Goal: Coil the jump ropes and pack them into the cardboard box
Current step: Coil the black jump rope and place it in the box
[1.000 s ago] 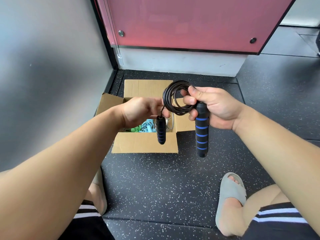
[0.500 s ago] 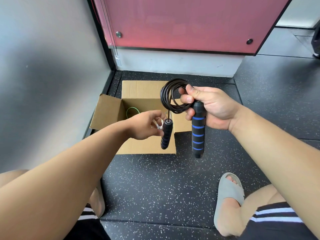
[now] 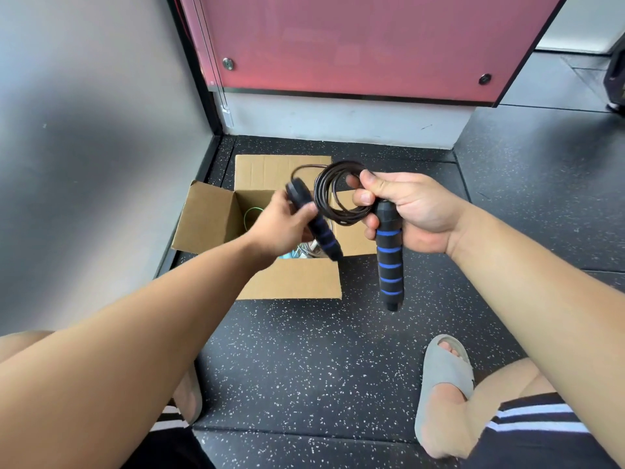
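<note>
My right hand (image 3: pixel 412 211) is gripping a black handle (image 3: pixel 390 262) ringed with blue bands, and the coiled cord (image 3: pixel 334 194) is looking glossy black. My left hand (image 3: pixel 280 225) is holding the second handle (image 3: pixel 321 231), black with the same blue rings. The cardboard box (image 3: pixel 294 282) is showing brown, with a green rope (image 3: pixel 252 214) inside. The floor (image 3: pixel 304 360) is showing black speckled white. I am wearing a grey sandal (image 3: pixel 443 370) and black shorts (image 3: pixel 537 421) with white stripes.

Gym corner — speckled rubber floor tiles (image 3: pixel 304 360), pink wall panel (image 3: pixel 355 42).
</note>
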